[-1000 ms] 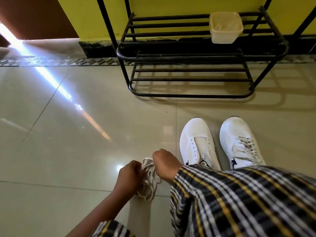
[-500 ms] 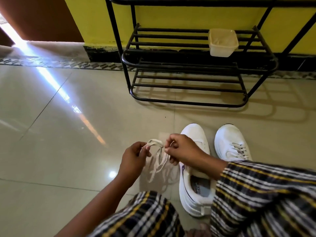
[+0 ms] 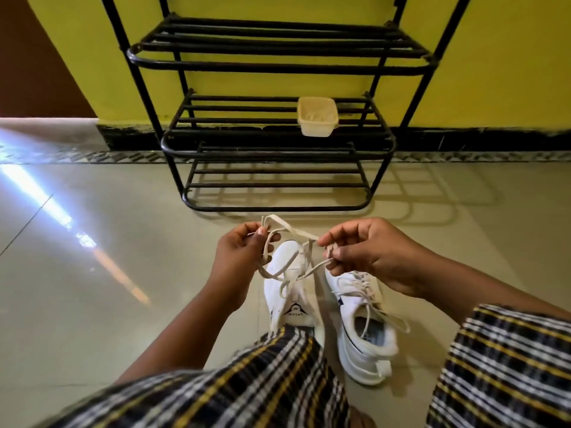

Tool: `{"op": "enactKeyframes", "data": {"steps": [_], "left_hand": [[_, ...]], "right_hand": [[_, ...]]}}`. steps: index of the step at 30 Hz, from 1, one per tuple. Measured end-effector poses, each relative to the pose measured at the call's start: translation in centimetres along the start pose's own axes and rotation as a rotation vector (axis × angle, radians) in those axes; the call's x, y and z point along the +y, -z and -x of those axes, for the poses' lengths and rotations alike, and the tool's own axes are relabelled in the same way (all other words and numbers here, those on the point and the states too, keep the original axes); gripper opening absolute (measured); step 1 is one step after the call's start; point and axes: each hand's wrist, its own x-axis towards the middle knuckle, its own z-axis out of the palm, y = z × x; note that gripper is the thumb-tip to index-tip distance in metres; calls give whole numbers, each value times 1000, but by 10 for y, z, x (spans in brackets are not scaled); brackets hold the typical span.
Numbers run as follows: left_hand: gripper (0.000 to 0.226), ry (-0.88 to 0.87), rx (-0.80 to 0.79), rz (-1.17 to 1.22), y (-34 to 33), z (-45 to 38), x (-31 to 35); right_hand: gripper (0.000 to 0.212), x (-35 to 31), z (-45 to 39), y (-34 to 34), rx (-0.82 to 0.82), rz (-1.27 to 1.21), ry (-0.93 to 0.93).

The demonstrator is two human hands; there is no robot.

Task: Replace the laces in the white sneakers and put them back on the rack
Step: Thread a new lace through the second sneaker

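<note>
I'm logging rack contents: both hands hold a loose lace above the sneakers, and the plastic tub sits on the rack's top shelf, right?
Not quite. In the head view the plastic tub sits on the middle shelf of the rack; the rest holds.

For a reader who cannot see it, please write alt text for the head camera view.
Two hands, left hand and right hand, pinch a loose white lace above two white sneakers on a tiled floor. Behind stands a black rack holding a small tub.
</note>
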Motion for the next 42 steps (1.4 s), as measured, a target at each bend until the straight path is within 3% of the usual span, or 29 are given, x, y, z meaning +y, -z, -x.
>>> {"op": "enactKeyframes", "data": {"steps": [8,15,20,26,31,36,39,42], "left_hand": [[12,-85,-128,-238,-18,6,54],[10,-222,-71,-368,-17,0,130],[4,-445,-53,-564,-18,17,184],[4,-799,46,-716,-25,50,235],[8,-761,45,-692,-27,69,262],[6,-496,-78,-411,-34,63,267],[7,-461,-98,-448,-42,52,248],[12,-378,-66,-250,-40,40,230]], "right_hand": [[9,-43,15,26,151,97,135],[3,-118,9,36,254,305,217],[4,-163,23,35,333,173,307],[7,-206,50,24,273,26,340],[6,-226,60,9,304,52,450],[9,-218,49,1,315,23,438],[4,-203,40,7,266,64,379],[6,-178,23,17,213,22,248]]}}
